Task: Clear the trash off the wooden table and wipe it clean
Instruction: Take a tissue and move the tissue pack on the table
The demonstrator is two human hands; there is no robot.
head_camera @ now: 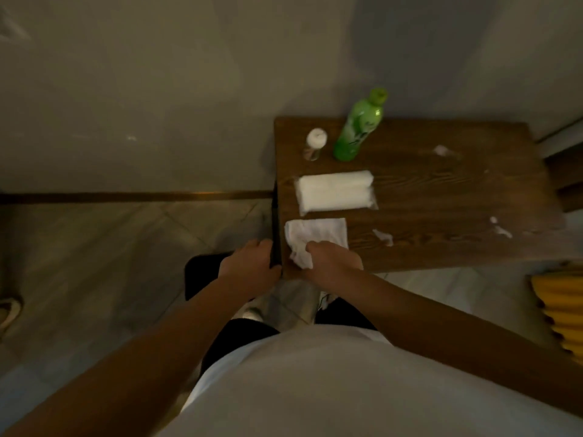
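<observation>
A dark wooden table [441,190] stands against the wall. At its near left corner lies a white cloth [315,234], and my right hand [331,263] grips its near end. My left hand [252,266] is wrapped over the table's left edge. Small white paper scraps lie on the top: one near the cloth [384,237], one at the near right [501,230], one at the far right [441,149]. A green bottle [359,126] and a small clear jar with a white lid [315,143] stand at the far left. A pack of white tissues [336,190] lies behind the cloth.
A dark bin or stool [202,279] sits on the tiled floor below my left hand. A yellow ribbed object [558,307] is at the right, a shoe [9,310] at the far left. A dark wooden seat [568,175] adjoins the table's right end.
</observation>
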